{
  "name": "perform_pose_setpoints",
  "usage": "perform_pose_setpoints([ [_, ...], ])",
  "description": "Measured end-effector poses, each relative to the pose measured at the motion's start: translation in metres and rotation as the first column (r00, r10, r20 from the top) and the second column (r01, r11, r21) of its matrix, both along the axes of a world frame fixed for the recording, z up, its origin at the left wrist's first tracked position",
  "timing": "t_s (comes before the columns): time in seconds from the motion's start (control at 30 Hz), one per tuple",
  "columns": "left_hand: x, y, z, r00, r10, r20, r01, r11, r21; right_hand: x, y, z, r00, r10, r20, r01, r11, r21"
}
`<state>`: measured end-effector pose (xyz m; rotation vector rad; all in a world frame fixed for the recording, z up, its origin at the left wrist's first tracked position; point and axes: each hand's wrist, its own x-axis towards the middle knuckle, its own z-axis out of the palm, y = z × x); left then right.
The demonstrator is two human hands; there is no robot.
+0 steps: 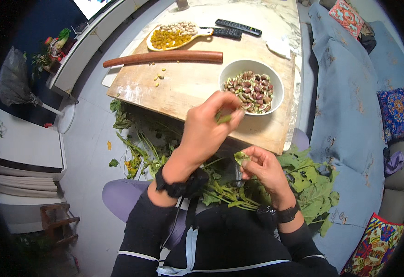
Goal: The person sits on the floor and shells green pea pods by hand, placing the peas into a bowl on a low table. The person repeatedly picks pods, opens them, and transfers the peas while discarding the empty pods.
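My left hand [203,126] is at the near-left rim of a white bowl [278,93], its fingers curled around a green piece of pod [224,119]. Speckled reddish-brown beans [252,90] with green bits among them fill the lower part of the bowl. Below the board's front edge, my right hand [266,169] pinches a green bean pod [241,158] between thumb and fingers. Whether a bean sits inside that pod, I cannot tell. Leafy green stalks [229,197] lie across my lap under both hands.
A wooden board [188,83] on the marble table [274,14] bears a rolling pin [167,58] and a divided dish [150,44] of yellow kernels and pale beans. Two remote controls [238,27] and crumpled tissue [278,47] lie behind. A blue-covered sofa [343,104] stands at right.
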<state>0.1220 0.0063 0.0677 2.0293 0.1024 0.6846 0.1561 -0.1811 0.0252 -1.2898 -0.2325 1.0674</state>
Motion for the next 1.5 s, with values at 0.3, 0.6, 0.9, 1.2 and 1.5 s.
perform_pose_setpoints([
  [0.3, -0.035, -0.006, -0.011, 0.971, -0.12, -0.205, 0.144, 0.984, 0.108, 0.0, -0.001, 0.003, 0.97, 0.011, 0.243, 0.022, 0.991, -0.132],
  [0.6, -0.086, -0.003, -0.032, 0.932, -0.097, -0.349, 0.058, 0.991, -0.122, -0.013, 0.017, 0.019, 0.903, 0.271, 0.333, -0.199, 0.951, -0.235],
  [0.9, -0.102, 0.002, -0.028, 0.893, -0.315, -0.322, 0.146, 0.879, -0.453, -0.016, 0.012, 0.034, 0.892, 0.363, 0.268, -0.337, 0.931, -0.14],
  [1.2, -0.11, -0.011, -0.039, 0.87, -0.474, -0.136, 0.117, 0.466, -0.877, -0.019, 0.009, 0.017, 0.908, 0.365, -0.208, -0.3, 0.91, 0.285],
  [1.5, -0.104, -0.028, -0.031, 0.928, -0.295, -0.229, -0.014, 0.584, -0.812, -0.026, 0.02, 0.008, 0.806, -0.095, 0.584, 0.035, 0.993, 0.113],
])
